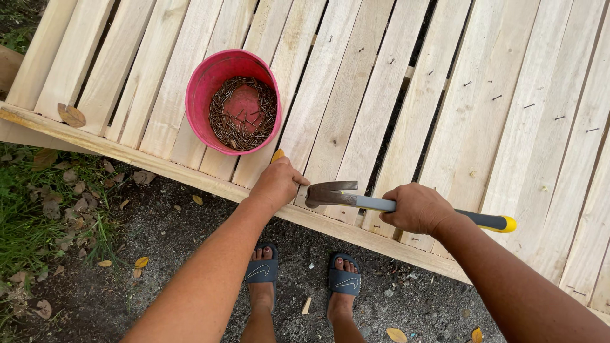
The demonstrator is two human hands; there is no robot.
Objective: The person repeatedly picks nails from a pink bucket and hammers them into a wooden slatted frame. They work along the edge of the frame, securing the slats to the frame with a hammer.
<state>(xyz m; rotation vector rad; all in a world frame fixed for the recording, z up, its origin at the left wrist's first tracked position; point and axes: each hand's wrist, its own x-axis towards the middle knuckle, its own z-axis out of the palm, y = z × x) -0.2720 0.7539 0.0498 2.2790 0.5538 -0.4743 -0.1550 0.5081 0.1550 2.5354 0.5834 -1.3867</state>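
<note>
Nearest, the right hand (pixel 416 208) is clenched around a claw hammer (pixel 356 198), its head over the front edge of the slatted wooden panel (pixel 445 114). The left hand (pixel 277 184) is closed there; what it pinches is hidden. Just behind it stands a pink bucket (pixel 202 89) with loose nails (pixel 244 114).

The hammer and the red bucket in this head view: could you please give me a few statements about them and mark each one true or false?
1. The right hand grips the hammer by its handle. True.
2. The red bucket holds water. False: it holds loose nails.
3. The left hand rests at the edge of the wooden slats. True.
4. The hammer's handle end is blue. False: it is yellow.
5. The person stands barefoot. False: the feet are in dark slide sandals.
</note>
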